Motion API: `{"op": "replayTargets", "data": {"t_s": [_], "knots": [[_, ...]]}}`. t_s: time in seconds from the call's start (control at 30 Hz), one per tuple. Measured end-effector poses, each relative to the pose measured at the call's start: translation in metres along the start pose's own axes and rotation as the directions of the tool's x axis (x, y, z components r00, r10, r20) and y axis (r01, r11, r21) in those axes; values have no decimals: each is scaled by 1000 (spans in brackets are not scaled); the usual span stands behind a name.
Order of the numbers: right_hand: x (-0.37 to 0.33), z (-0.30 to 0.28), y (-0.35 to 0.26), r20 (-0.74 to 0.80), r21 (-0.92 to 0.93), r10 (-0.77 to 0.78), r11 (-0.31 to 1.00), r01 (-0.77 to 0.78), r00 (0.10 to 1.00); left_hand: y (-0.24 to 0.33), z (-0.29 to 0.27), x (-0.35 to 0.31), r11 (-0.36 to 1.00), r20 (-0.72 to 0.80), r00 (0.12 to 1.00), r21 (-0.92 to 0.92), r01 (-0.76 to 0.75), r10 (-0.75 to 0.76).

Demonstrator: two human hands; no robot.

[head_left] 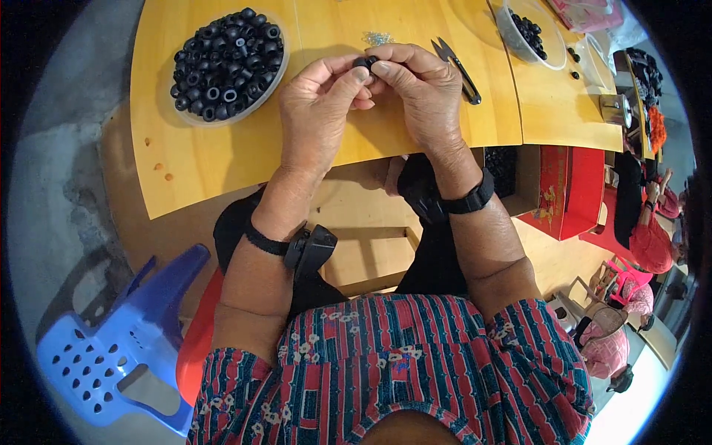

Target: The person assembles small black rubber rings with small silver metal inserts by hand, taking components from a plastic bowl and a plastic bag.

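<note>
Over the yellow wooden table, my left hand (320, 93) and my right hand (423, 87) meet, thumbs and fingertips pinching a small black round part (366, 64) between them. Fingers cover much of it, so its full shape is hidden. Left of my hands stands a round clear tub (199, 122) heaped with black hollow plastic parts (222, 67). Just beyond my fingertips lies a small pile of tiny shiny metal pieces (378, 38). A pair of black thread snips (458, 70) rests to the right of my right hand, blades pointing away from me.
A clear bowl (550, 62) with more black parts sits at the far right, near a metal tin (615, 110). Under the table edge is a red box (575, 185). A blue plastic chair (119, 348) stands at lower left. Other people (653, 241) sit at right.
</note>
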State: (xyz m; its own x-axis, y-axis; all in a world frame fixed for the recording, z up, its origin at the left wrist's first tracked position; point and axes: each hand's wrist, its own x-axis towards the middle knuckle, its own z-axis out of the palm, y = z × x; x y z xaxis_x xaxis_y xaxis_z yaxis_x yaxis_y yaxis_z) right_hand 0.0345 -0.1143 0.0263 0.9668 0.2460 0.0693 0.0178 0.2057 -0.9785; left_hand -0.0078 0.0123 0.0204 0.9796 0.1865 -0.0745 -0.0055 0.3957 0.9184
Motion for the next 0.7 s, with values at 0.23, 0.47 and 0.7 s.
{"op": "replayTargets", "data": {"t_s": [0.23, 0.47, 0.7], "knots": [[-2, 3, 3, -38, -35, -106, 994, 105, 994, 1, 3, -2, 991, -9, 998, -115, 67, -69], [-1, 5, 1, -56, -342, -266, 911, 232, 962, 0, 4, -2, 976, -45, 993, -194, 101, -112], [0, 0, -2, -5, -156, -85, 984, 83, 996, -2, 2, -1, 993, -23, 997, -101, 65, -68]]}}
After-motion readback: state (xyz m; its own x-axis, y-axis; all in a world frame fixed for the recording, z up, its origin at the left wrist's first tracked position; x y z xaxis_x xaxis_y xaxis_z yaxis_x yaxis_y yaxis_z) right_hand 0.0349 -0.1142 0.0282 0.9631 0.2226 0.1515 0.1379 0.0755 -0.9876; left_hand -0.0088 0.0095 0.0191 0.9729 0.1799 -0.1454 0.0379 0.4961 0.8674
